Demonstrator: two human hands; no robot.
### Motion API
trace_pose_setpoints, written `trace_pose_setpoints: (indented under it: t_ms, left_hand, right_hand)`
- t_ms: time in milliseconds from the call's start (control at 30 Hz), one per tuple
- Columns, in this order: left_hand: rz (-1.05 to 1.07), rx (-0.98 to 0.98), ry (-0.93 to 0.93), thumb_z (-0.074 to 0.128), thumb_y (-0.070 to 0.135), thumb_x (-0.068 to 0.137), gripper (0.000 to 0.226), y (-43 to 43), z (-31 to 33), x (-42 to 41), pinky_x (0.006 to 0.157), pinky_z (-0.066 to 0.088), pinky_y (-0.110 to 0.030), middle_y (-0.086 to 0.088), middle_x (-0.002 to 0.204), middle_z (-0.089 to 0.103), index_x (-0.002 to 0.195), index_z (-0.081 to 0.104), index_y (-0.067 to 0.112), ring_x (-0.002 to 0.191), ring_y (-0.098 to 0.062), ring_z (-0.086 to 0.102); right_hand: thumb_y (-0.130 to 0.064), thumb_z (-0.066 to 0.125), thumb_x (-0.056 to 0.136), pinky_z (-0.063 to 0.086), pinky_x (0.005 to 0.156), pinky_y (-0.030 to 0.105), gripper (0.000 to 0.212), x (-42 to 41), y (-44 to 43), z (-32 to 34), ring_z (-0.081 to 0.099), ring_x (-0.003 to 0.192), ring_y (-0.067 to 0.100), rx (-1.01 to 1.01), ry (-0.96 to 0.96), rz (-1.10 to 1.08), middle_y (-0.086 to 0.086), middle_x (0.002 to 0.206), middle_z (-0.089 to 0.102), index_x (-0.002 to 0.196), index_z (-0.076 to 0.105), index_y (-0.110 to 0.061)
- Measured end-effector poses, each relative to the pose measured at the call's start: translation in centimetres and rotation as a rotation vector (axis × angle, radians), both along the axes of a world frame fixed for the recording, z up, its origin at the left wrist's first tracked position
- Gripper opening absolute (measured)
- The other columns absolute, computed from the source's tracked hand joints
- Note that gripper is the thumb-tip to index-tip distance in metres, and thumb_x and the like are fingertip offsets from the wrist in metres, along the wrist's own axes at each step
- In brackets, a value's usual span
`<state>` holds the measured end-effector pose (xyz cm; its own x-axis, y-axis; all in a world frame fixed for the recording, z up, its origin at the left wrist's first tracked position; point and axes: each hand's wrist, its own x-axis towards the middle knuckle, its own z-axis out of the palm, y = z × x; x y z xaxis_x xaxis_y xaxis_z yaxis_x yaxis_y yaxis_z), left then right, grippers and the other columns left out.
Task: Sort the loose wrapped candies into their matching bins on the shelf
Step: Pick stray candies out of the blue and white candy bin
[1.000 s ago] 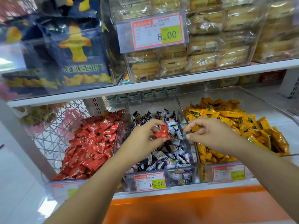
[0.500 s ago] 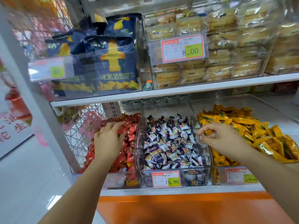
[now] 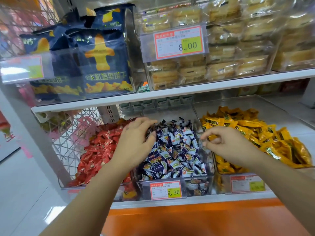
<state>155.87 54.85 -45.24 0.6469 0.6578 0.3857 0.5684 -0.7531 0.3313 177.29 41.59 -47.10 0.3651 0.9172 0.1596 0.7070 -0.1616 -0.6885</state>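
Beneath left hand (image 3: 136, 143), purple candies (image 3: 177, 150)

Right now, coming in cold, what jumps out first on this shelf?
Three clear bins sit side by side on the lower shelf: red candies left, blue-and-white candies middle, yellow candies right. The left hand lies open over the divide between red and middle bins; the right hand, fingers curled, is at the middle bin's right wall. A 19.90 price tag fronts the middle bin.
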Motion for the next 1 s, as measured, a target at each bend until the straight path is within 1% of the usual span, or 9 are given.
trace_pose_setpoints:
  t_ms: [67,100,200,267,467,667,867,933,1000]
  left_hand:
    - [-0.159,-0.249,0.041,0.044,0.020,0.099,0.028,-1.3,-0.2,2.5,0.087,0.040,-0.006,0.009,0.116,0.058,0.123,0.058,0.024,0.092,0.014,0.051]
    - [-0.222,-0.420,0.106,0.043,0.013,0.099,0.027,-1.8,-0.6,3.7,0.079,0.044,-0.005,0.010,0.108,0.061,0.118,0.060,0.022,0.081,0.015,0.054]
    - [-0.325,-0.766,0.332,0.039,0.003,0.098,0.029,-2.3,-2.5,6.7,0.086,0.051,-0.024,0.005,0.102,0.064,0.108,0.063,0.016,0.082,0.000,0.059]
    - [-0.338,-0.840,0.492,0.039,0.004,0.099,0.031,-2.1,-3.6,8.0,0.086,0.050,-0.024,0.000,0.113,0.063,0.118,0.061,0.013,0.084,-0.001,0.056]
    - [-0.345,-0.647,0.719,0.038,0.003,0.097,0.046,-0.6,-4.2,9.6,0.089,0.045,-0.023,0.004,0.141,0.047,0.135,0.051,0.025,0.107,-0.009,0.054]
    - [-0.296,-0.699,0.565,0.038,0.001,0.097,0.046,1.0,-5.7,8.8,0.092,0.040,-0.020,0.004,0.140,0.048,0.135,0.051,0.024,0.111,-0.009,0.056]
    - [-0.302,-0.639,0.392,0.041,0.008,0.096,0.057,2.0,-6.7,8.1,0.098,0.044,-0.053,0.002,0.126,0.061,0.095,0.059,0.062,0.103,-0.032,0.060]
    - [-0.314,-0.611,0.328,0.040,0.002,0.095,0.060,2.1,-6.7,8.0,0.098,0.048,-0.045,0.004,0.127,0.060,0.092,0.061,0.058,0.103,-0.029,0.061]
    - [-0.308,-0.602,0.287,0.041,-0.003,0.095,0.046,1.9,-6.4,7.9,0.090,0.048,-0.014,0.007,0.121,0.060,0.103,0.066,0.035,0.099,-0.008,0.061]
  right_hand:
    - [-0.026,0.062,0.089,0.038,0.054,0.010,0.010,0.2,-0.2,0.1,0.059,0.072,-0.006,-0.009,0.014,0.022,-0.019,0.089,0.060,0.097,0.062,-0.032]
    - [-0.027,0.062,0.089,0.039,0.056,0.012,0.011,0.3,-0.3,0.1,0.059,0.072,-0.007,-0.014,0.024,0.031,-0.022,0.085,0.058,0.097,0.062,-0.033]
    - [-0.029,0.062,0.089,0.048,0.068,0.015,0.013,0.6,-0.4,0.0,0.061,0.082,-0.004,-0.014,0.029,0.056,-0.024,0.087,0.056,0.100,0.062,-0.034]
    - [-0.029,0.062,0.089,0.052,0.078,0.022,0.014,0.8,-0.4,-0.1,0.062,0.088,0.000,-0.007,0.017,0.068,-0.020,0.100,0.057,0.102,0.063,-0.032]
    - [-0.031,0.062,0.088,0.054,0.082,0.029,0.010,1.1,-0.4,-0.2,0.063,0.088,0.000,-0.002,0.024,0.094,-0.016,0.116,0.057,0.097,0.063,-0.035]
    - [-0.031,0.063,0.088,0.053,0.080,0.024,0.010,1.2,-0.4,-0.1,0.064,0.088,0.002,0.006,0.044,0.108,-0.016,0.106,0.057,0.094,0.061,-0.038]
    - [-0.030,0.063,0.087,0.054,0.083,0.030,0.012,1.0,-0.4,-0.1,0.064,0.088,0.003,0.009,0.045,0.107,-0.017,0.114,0.057,0.090,0.059,-0.041]
    - [-0.030,0.063,0.087,0.054,0.083,0.031,0.013,1.0,-0.4,-0.1,0.064,0.087,0.003,0.010,0.042,0.105,-0.017,0.116,0.056,0.089,0.059,-0.042]
    - [-0.030,0.064,0.087,0.054,0.083,0.030,0.012,1.0,-0.4,-0.2,0.064,0.088,0.003,0.008,0.044,0.102,-0.016,0.117,0.056,0.091,0.061,-0.041]
